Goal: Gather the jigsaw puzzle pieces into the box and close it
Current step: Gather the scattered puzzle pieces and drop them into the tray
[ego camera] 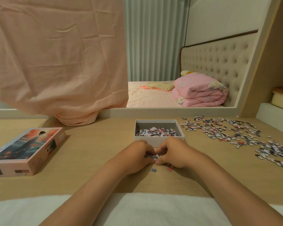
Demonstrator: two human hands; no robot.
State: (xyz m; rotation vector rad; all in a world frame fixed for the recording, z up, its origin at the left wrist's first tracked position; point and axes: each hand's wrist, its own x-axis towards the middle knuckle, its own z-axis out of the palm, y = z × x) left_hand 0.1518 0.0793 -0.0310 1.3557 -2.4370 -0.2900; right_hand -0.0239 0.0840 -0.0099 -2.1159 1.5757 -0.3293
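We cup both hands, left (138,152) and right (170,151), closed around a small heap of pieces (154,156). The open box (158,139) lies just beyond at 12 o'clock, equally near both hands.

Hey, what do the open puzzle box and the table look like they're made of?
The open box looks like matte white cardboard: thin, straight walls with crisp folded corners. The table looks like light wood or wood-look laminate, smooth and low-sheen, with faint grain; which one isn't clear.
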